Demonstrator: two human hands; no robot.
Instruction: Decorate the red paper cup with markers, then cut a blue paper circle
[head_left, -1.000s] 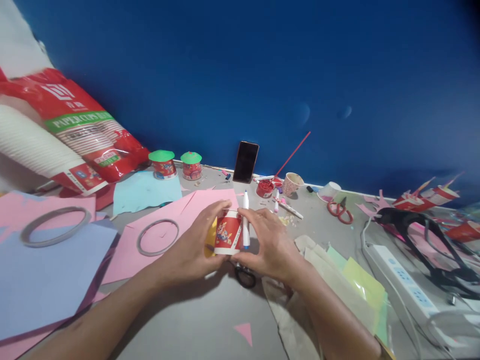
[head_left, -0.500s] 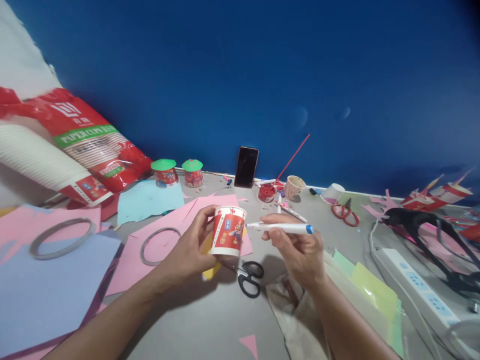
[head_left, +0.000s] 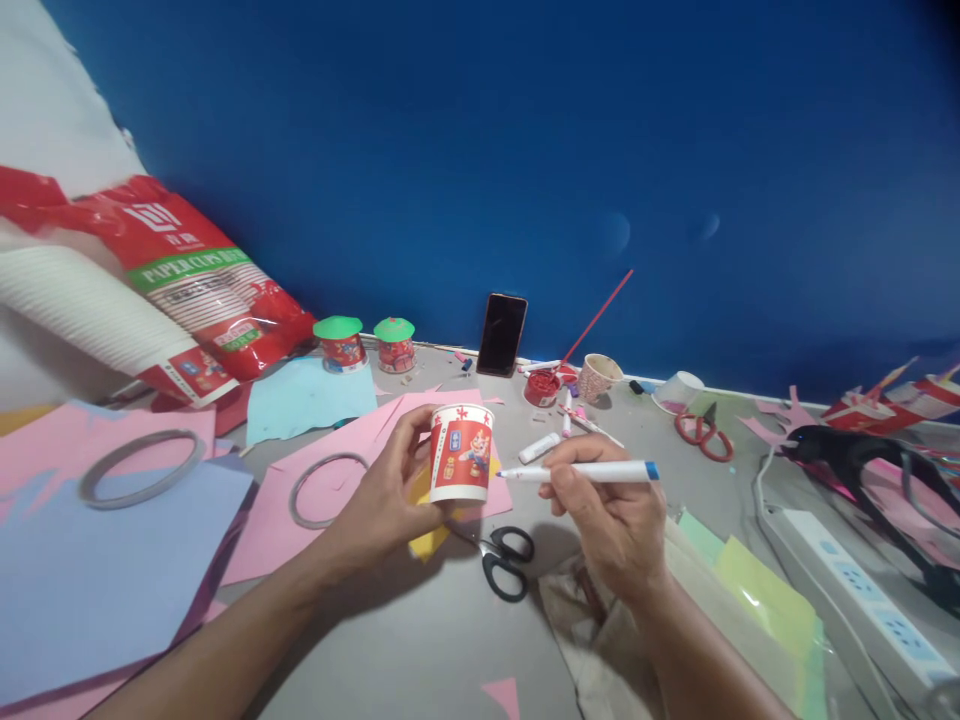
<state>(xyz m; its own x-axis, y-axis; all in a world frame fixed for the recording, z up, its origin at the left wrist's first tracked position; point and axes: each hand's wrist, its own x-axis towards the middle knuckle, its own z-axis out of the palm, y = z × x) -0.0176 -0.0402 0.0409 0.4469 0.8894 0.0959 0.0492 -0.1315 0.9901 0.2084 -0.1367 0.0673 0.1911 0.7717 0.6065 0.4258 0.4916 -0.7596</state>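
The left hand (head_left: 390,487) grips a red-and-white paper cup (head_left: 459,462), and just right of that cup the right hand (head_left: 611,525) pinches a white, blue-ended plastic marker (head_left: 619,472), apparently lining it up, so contact calls for steadiness.

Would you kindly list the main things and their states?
Red printed paper cup: rim up, in left hand
White marker: uncapped, in right hand
Smartphone: propped upright, screen dark
Red-handled scissors: handles apart
Black-handled scissors: handles apart
Nested paper cups: lying sideways
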